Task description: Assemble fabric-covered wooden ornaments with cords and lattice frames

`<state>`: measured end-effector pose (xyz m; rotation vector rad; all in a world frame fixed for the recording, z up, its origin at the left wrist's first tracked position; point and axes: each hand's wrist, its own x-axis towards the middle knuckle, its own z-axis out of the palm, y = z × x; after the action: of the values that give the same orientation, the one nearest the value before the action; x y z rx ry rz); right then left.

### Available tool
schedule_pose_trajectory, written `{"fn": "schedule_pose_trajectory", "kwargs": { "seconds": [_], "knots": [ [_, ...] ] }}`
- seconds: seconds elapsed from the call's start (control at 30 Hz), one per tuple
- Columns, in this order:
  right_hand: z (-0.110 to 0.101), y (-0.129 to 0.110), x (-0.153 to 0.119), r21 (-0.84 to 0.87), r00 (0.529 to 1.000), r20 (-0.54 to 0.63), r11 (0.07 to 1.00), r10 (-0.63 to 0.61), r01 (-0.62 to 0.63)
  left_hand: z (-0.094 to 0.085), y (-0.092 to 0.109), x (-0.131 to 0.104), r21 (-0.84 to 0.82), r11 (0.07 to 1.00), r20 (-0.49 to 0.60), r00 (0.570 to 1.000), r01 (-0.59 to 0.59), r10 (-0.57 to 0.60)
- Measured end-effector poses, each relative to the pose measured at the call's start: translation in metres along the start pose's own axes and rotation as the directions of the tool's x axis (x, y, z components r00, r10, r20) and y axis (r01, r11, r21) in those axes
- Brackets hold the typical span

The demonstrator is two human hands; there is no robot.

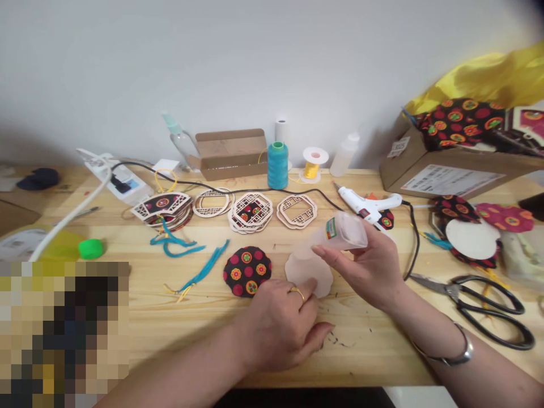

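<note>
On the wooden counter (178,340), about the middle, a pale scalloped card (297,277) lies flat between the two hands. The left hand (284,326), with a gold ring (298,292) on one finger, rests a fingertip on the near part of the card. Its grip is loose, the thumb spread away from the fingers and nothing clasped. The right hand (376,263) has its grip closed around a clear plastic bottle (346,233), which tilts over the card with its base raised to the right. I cannot tell whether the low end touches the card. A silver bracelet (462,352) circles the right wrist.

Just left of the card is a round piece of dark flowered cloth (247,272), and farther left lies a blue tassel (208,266). Behind them is a row of wooden frames (251,198), with a stack of fan shapes (164,207) at its left end. Near the wall (255,62) stand a small brown box (232,164), a spool of blue thread (277,165) and a spool of yellow thread (312,169). A white glue gun (361,204) lies behind the right hand; black-handled scissors (454,292) lie to the right of it, beside the forearm.
</note>
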<state>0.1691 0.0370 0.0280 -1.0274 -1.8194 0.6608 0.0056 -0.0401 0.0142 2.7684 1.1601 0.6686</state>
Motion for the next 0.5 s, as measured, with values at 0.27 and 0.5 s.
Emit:
{"fn": "schedule_pose_trajectory", "kwargs": {
  "seconds": [0.27,0.5],
  "knots": [
    [0.0018,-0.0017,-0.0006,-0.014,0.999,0.039,1.000,0.007,-0.007,0.0007,0.0005,-0.0001,-0.023,1.000,-0.016,1.000,0.012,-0.012],
    [0.0037,-0.0039,-0.0009,-0.050,0.998,0.057,0.999,0.002,0.001,0.0015,-0.0007,-0.0006,-0.029,0.999,-0.024,1.000,0.013,-0.014]
  ]
}}
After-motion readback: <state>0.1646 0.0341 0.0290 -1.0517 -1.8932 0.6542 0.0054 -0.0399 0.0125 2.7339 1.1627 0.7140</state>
